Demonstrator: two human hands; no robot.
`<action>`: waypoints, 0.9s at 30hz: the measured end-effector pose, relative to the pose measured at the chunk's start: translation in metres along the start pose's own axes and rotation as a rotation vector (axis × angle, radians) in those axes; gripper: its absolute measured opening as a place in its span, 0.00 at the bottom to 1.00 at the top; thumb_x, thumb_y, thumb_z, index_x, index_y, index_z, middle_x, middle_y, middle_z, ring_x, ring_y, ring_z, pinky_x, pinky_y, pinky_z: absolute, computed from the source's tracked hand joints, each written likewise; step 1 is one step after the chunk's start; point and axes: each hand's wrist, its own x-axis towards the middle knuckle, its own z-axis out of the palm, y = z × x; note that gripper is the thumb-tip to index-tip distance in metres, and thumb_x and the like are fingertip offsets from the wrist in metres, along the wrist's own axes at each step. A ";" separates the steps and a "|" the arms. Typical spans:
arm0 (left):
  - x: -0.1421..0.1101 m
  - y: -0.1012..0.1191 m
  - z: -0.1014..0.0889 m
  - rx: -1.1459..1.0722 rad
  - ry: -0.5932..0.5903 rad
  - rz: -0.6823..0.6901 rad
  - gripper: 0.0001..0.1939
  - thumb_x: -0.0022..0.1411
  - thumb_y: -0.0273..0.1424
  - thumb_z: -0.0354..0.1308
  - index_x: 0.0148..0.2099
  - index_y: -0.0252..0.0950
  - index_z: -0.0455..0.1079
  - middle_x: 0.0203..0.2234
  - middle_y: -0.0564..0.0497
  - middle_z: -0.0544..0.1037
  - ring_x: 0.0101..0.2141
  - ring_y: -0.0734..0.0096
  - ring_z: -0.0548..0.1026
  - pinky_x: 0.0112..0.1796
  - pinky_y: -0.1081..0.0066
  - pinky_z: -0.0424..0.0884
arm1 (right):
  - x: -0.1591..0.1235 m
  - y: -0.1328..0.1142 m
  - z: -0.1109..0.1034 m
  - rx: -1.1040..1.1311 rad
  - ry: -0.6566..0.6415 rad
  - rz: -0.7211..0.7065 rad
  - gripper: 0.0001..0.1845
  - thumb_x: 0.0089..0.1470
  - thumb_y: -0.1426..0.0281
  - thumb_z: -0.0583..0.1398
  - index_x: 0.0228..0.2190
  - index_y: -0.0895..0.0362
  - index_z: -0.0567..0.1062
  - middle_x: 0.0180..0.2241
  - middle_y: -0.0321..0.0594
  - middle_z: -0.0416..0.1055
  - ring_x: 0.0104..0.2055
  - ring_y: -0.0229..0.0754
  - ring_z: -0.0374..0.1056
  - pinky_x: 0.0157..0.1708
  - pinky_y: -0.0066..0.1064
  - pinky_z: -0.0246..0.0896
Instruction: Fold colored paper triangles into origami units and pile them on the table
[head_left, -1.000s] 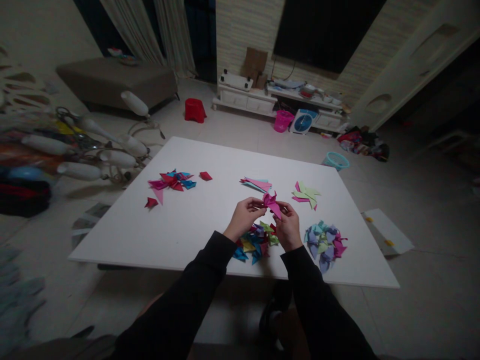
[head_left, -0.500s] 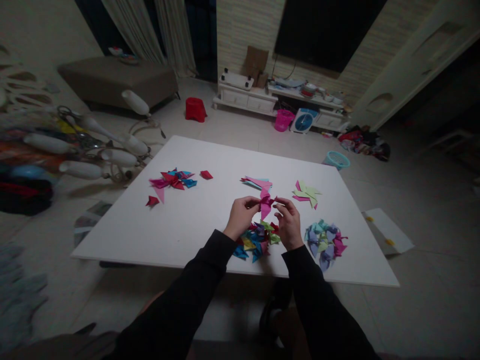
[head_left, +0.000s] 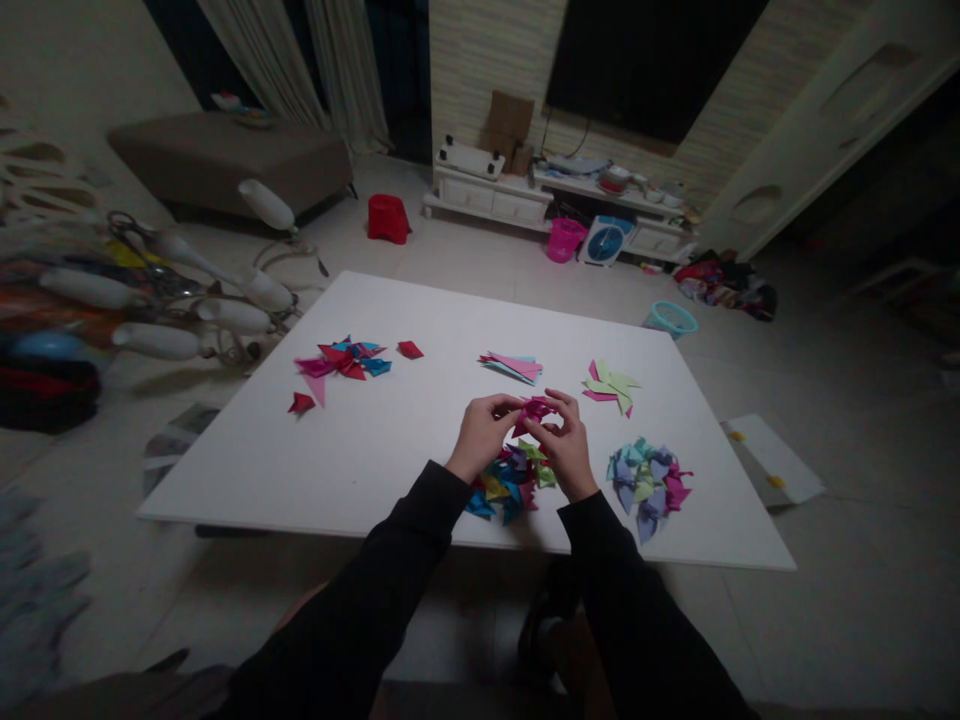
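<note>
A magenta origami crane [head_left: 534,410] is held up between my two hands, above the front middle of the white table [head_left: 300,480]. My left hand [head_left: 482,432] pinches its left side. My right hand [head_left: 564,440] grips it from the right, the fingers curled over it and partly covering it. Below my hands lies a pile of folded paper cranes [head_left: 504,485] in blue, yellow, green, red and purple. Right of my right hand sits another cluster of cranes [head_left: 649,480] in teal, lavender, pale green and magenta.
Beyond my hands lies a stack of folded paper strips [head_left: 511,366]. Pale green and pink folded papers [head_left: 611,385] are to its right. A red and blue pile of folded papers [head_left: 349,357] lies far left, near loose red pieces [head_left: 409,349]. A lamp [head_left: 266,205] stands beside the table's left edge.
My right hand has closed over the crane and shifted slightly left. The crane's upper part no longer stands up flat between my hands; it looks folded in. My left hand stays nearly in place.
</note>
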 end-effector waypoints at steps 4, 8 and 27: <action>0.000 0.001 0.000 -0.002 -0.001 0.006 0.07 0.57 0.29 0.62 0.36 0.33 0.80 0.31 0.47 0.82 0.33 0.66 0.78 0.37 0.68 0.73 | 0.000 -0.002 0.001 0.003 0.005 -0.003 0.13 0.47 0.63 0.70 0.36 0.52 0.79 0.53 0.43 0.64 0.45 0.44 0.69 0.34 0.32 0.70; 0.000 0.003 0.000 0.018 -0.016 0.014 0.07 0.57 0.29 0.62 0.37 0.32 0.80 0.32 0.46 0.83 0.33 0.66 0.78 0.38 0.68 0.73 | 0.000 -0.003 0.001 -0.009 0.009 -0.004 0.13 0.47 0.63 0.70 0.35 0.53 0.79 0.51 0.43 0.65 0.48 0.45 0.68 0.34 0.30 0.69; 0.000 0.003 -0.004 0.046 -0.017 0.012 0.08 0.58 0.30 0.62 0.38 0.33 0.81 0.32 0.45 0.83 0.32 0.66 0.78 0.36 0.69 0.73 | 0.001 -0.002 -0.002 -0.024 0.101 -0.068 0.10 0.51 0.61 0.68 0.31 0.54 0.79 0.43 0.42 0.71 0.45 0.45 0.69 0.32 0.30 0.63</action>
